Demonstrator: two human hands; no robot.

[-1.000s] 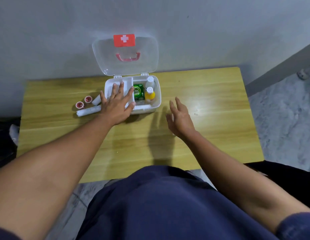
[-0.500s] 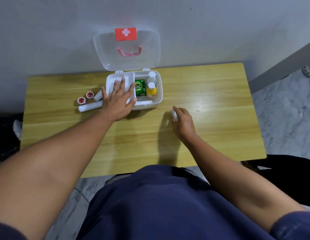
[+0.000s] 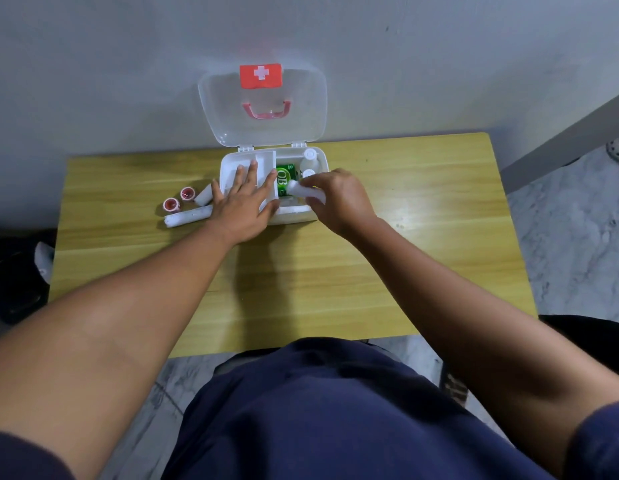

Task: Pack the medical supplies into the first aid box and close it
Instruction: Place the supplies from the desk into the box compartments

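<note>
I log a yellow wooden table (image 3: pixel 335 271). On it is a white plastic first aid box (image 3: pixel 294 216), open. The left hand (image 3: pixel 244 206) lies flat on its tray, fingers straight. The right hand (image 3: pixel 339 202) pinches a small white roll (image 3: pixel 303 190) over the box's green carton (image 3: pixel 284 176). At nine o'clock of the box: a long white gauze roll (image 3: pixel 187 218). At twelve: the clear lid (image 3: pixel 263 133), upright.
</note>
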